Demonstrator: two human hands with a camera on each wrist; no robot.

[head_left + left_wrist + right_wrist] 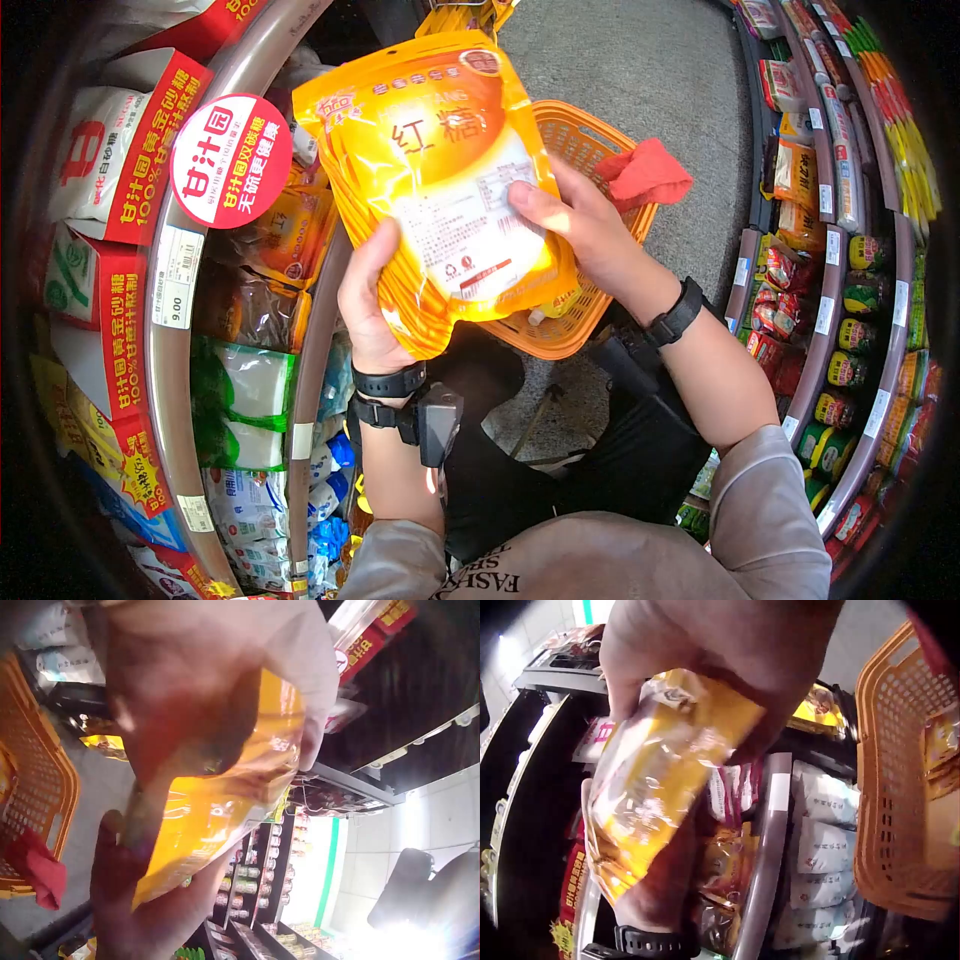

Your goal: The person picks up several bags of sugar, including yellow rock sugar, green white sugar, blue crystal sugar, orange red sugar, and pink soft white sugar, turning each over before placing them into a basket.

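A stack of yellow brown sugar bags (440,130) is held up in front of the chest, white label side showing. At its lower left edge the left hand (372,300) grips the stack, thumb on the front. My right hand (590,225) pinches the right edge, its thumb lying on the label and the other fingers hidden behind. In the left wrist view the yellow bag (217,802) sits between thumb and fingers. Seen from the right wrist, the shiny brown sugar bags (656,780) run between both hands.
Behind the bags, an orange basket (560,345) stands on the grey floor (640,60) with a red cloth (645,175) over its rim. Shelves of packaged sugar line the left, with a round red-white sign (232,160) jutting out. On the right, shelves hold jars (850,335) and packets.
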